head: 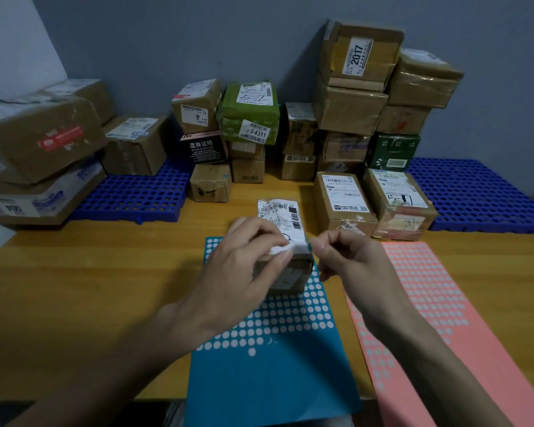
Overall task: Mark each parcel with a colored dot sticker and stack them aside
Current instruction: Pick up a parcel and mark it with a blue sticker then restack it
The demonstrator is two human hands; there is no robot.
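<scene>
A small brown parcel [285, 241] with a white shipping label stands on the blue sticker sheet [272, 359] at the table's middle. My left hand [244, 266] grips the parcel from its left side, fingers curled over the near top edge. My right hand [342, 254] is at the parcel's right top corner with thumb and forefinger pinched together; a speck of blue shows at the corner there, too small to tell if it is a sticker. A pink sticker sheet [429, 303] lies to the right.
Two labelled parcels [346, 201] [401, 201] stand just behind my right hand. Stacks of boxes [358, 87] line the wall, with more on the blue pallet at the left [130, 198]. Another blue pallet [481, 192] lies at the right. The wooden table [90, 288] spreads under both sheets.
</scene>
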